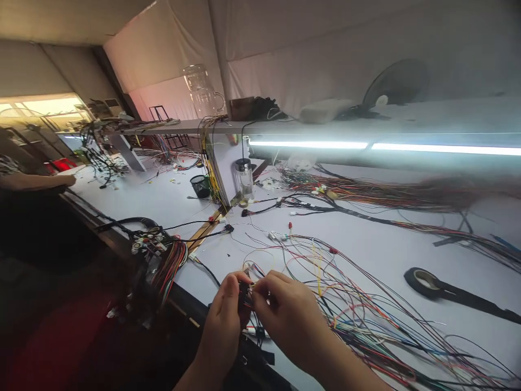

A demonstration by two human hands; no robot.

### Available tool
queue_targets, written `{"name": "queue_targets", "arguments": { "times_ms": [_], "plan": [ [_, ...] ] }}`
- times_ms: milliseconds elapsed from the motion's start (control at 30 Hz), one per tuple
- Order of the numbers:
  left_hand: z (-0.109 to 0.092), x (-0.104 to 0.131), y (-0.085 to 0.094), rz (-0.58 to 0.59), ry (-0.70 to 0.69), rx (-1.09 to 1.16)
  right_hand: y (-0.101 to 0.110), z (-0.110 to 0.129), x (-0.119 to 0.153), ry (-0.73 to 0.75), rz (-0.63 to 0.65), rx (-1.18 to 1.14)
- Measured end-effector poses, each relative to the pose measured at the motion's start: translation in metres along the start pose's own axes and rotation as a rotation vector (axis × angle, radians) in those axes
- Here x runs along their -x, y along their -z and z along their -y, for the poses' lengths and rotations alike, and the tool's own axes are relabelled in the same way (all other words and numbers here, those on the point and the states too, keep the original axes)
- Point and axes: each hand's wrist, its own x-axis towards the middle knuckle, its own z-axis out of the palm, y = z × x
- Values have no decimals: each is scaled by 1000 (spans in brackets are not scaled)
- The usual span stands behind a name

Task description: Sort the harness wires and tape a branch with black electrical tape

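Note:
Near the front edge of the white bench, my left hand [226, 309] is closed around a black connector [244, 293], which my fingers partly cover. Beside it, my right hand [285, 307] pinches a thin yellow wire [253, 284] at the connector's side. Whether the wire's end sits inside the connector cannot be made out. Other thin wires run out from around the connector. To the right of my hands spreads a loose harness of coloured wires [366, 331], with small white connectors [277, 236] at its far end.
A roll of black tape [423, 283] lies at the right. Behind are a wrapped black harness [358, 213], a bundle of wires [391, 190] and a glass bottle [244, 178]. More harnesses [173, 266] hang over the bench edge at left. A person [36, 217] stands far left.

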Motion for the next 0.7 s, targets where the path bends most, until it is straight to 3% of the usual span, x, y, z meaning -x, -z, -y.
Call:
{"name": "queue_targets", "arguments": {
  "times_ms": [167,467,700],
  "plan": [
    [-3,-1,-1,-6,35,18,-3,-1,0,-4,-23,-15],
    [8,-9,1,-8,175,309,-13,-12,6,38,-61,-38],
    [12,-13,0,-42,243,369,-14,-16,7,-3,-10,-85]
  ]
}}
